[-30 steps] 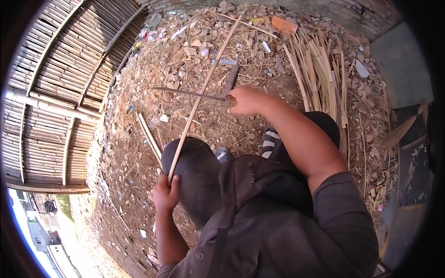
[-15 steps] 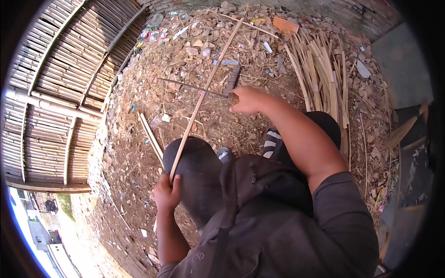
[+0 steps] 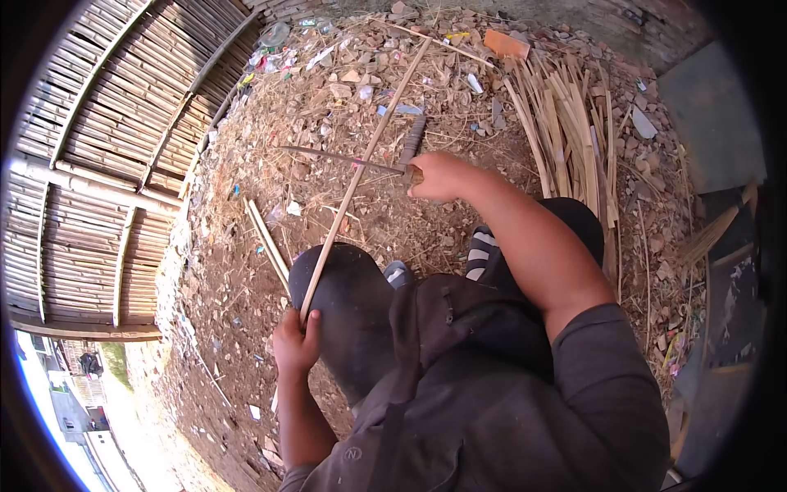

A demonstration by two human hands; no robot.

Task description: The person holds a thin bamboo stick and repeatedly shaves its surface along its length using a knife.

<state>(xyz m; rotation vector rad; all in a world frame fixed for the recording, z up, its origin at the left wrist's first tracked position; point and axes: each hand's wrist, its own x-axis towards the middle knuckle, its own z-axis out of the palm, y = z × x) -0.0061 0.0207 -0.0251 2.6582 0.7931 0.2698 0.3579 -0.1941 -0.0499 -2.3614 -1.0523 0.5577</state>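
Note:
My left hand [image 3: 296,343] is closed around the near end of a long, thin bamboo strip [image 3: 354,182], beside my left knee. The strip slants up and away across the knee. My right hand [image 3: 441,176] is closed at the base of a long dark knife [image 3: 324,156], its blade pointing left and crossing the strip. How the fingers sit on its grip is partly hidden. A dark, ribbed, handle-like piece [image 3: 413,139] lies against the blade's base, just beyond my fingers; whether it belongs to the knife I cannot tell.
A pile of split bamboo strips [image 3: 566,135] lies on the right. A few more strips [image 3: 266,238] lie left of my knee. Rubble, dry straw and litter cover the ground. A bamboo-slat wall [image 3: 106,164] stands left; an orange tile-like piece [image 3: 506,43] lies at the back.
The knife's tip has dipped slightly toward me, and the strip's far end has shifted a little. Both hands stay almost where they were.

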